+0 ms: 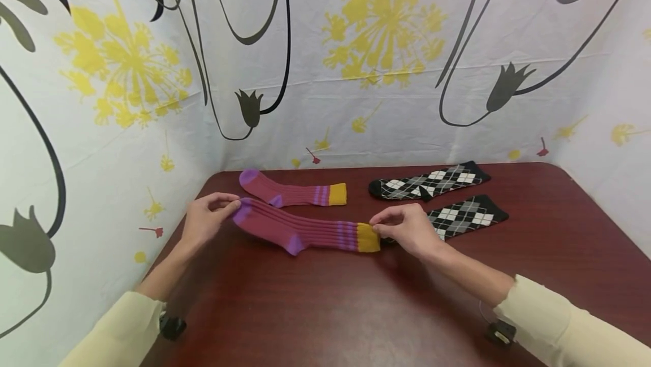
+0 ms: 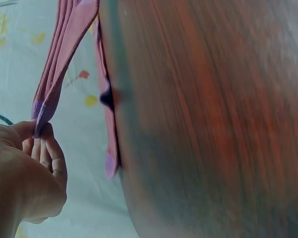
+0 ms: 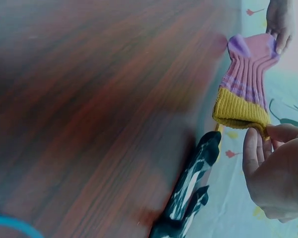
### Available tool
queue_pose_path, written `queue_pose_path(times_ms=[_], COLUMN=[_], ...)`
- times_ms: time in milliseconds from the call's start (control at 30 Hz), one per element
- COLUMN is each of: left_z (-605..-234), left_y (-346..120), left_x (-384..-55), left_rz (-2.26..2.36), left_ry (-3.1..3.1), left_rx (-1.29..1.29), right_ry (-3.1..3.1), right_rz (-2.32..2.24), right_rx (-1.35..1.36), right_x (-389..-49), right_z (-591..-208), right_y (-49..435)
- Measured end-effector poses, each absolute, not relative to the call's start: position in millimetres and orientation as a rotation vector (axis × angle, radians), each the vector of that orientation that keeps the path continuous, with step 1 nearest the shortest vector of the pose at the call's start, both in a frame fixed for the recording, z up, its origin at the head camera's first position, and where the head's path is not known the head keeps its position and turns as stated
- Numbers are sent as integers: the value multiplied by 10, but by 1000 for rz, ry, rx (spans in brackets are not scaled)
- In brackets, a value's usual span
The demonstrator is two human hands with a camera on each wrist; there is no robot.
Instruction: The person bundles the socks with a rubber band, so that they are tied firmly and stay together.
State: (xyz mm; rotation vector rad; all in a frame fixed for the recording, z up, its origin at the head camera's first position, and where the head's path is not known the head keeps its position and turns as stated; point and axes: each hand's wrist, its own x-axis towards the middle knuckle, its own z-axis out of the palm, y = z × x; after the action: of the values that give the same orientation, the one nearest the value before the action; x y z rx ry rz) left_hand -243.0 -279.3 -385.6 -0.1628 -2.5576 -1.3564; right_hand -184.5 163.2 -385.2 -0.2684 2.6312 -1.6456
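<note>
Two hands on one sock: you pinch the striped pink sock (image 1: pixel 320 234) at both ends, lifted above the table (image 1: pixel 305 310).
Your left hand (image 1: pixel 205 217) grips the purple toe between thumb and fingers; your right hand (image 1: pixel 409 228) pinches an upper corner of the yellow cuff, whose mouth gapes slightly in the right wrist view. Sock runs sideways between your hands, purple heel pointing toward you. Matching pink sock (image 1: pixel 297 191) lies flat on the table just beyond it, toe to your left. Two black argyle socks lie at right: the far argyle sock (image 1: pixel 437 181) near the back edge, the near argyle sock (image 1: pixel 465 217) partly hidden behind your right hand.
</note>
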Motion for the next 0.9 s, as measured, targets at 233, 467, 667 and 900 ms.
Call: queue_pose_path(times_ms=[233, 467, 667, 900], left_z=[-3867, -3857, -3899, -3952], left_y=[-2627, -2451, -2327, -2210], left_x=[-2373, -2278, -2202, -2129], left_rz=[-1395, -1501, -1554, -1561], left_ry=[-2595, -2609, -2636, -2689], left_rx=[-160, -204, -264, -305], right_ry=[2554, 2568, 2599, 2623], right_rz=[-1704, -1689, -1639, -1606], right_rx=[-214, -168, -110, -38], right_x=[-1686, -1572, -1470, -1365], right_z=[-3784, -3741, -3743, -3794], right_y=[1859, 2086, 2239, 2371])
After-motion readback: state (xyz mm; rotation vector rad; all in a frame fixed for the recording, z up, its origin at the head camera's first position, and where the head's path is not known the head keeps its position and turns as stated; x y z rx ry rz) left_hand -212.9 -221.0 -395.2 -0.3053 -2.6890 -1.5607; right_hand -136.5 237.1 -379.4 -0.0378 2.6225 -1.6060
